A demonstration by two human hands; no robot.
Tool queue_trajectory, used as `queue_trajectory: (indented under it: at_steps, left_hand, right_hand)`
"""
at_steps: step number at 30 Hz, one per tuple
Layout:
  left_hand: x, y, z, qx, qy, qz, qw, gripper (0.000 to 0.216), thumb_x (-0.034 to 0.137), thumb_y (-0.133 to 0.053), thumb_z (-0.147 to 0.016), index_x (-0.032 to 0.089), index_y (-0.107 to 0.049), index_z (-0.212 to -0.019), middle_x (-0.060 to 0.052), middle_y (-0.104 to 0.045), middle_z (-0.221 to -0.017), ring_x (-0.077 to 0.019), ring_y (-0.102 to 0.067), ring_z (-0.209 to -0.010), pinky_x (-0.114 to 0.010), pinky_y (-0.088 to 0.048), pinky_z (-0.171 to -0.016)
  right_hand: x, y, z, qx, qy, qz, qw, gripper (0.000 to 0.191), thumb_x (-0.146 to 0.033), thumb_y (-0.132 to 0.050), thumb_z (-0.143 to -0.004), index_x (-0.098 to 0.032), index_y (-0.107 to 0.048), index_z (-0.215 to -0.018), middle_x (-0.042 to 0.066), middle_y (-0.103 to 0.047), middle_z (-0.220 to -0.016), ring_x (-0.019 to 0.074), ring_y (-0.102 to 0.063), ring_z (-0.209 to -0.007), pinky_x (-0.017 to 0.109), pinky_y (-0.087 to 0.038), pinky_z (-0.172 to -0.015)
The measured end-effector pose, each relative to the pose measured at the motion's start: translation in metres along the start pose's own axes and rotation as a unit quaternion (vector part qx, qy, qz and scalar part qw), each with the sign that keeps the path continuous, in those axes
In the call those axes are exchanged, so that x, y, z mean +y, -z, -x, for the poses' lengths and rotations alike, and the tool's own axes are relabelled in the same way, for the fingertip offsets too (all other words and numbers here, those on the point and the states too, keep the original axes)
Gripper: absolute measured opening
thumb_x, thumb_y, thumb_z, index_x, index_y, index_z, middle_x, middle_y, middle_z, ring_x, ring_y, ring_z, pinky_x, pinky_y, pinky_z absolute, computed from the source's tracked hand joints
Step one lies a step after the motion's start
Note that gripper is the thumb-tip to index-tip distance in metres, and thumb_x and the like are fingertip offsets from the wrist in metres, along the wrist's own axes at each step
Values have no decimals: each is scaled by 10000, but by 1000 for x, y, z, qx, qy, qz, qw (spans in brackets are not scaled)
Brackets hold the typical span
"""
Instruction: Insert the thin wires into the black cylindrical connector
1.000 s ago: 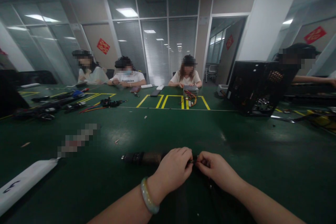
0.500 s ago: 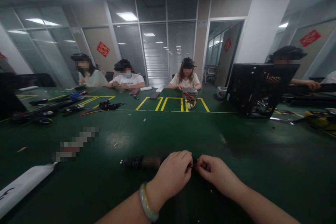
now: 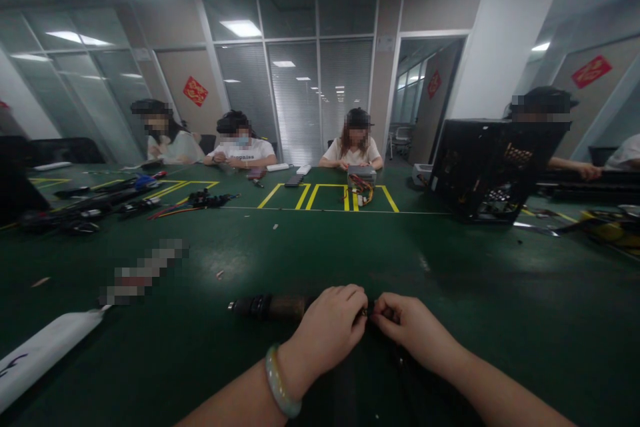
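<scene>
A dark, straight electric screwdriver point(image 3: 285, 307) lies across the green table in front of me, its metal tip pointing left. My left hand point(image 3: 333, 320), with a jade-coloured bangle at the wrist, is wrapped round the tool's rear part and hides most of it. Close beside it, at the tool's right end, my right hand point(image 3: 405, 327) is closed in a pinch. What its fingertips hold there is small and dark, and I cannot make it out.
A white power strip point(image 3: 50, 353) lies at the left. Dark cables point(image 3: 200, 201) and tools are heaped at far left. A power supply point(image 3: 362, 177) and a black computer case point(image 3: 490, 170) stand opposite. Several people sit around the table point(image 3: 300, 247).
Both hands stay at the tool's right end, with only slight movement of the fingers. The whole view has shifted a little.
</scene>
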State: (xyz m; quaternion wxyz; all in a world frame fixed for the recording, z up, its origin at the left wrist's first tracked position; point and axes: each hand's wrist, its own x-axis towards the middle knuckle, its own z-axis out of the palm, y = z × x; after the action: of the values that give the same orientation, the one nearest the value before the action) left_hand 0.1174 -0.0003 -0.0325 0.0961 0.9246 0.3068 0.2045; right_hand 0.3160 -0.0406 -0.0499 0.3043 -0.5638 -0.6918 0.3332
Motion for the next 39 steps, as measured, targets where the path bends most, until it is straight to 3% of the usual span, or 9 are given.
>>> queue_trajectory:
  at_steps: [39]
  left_hand:
    - [0,1,0,-3,6,-2,1000,145,151,-579,-846,211,-526,-967,-18,-601,-1076,-198,-564,-1026,-343,-436,-942]
  right_hand:
    - [5,-1,-2,-12,-4,3,1000,98,-245,-568,-892,-191,-611,-823,-37,-600,-686,126,-545,-621,196,-363,-541]
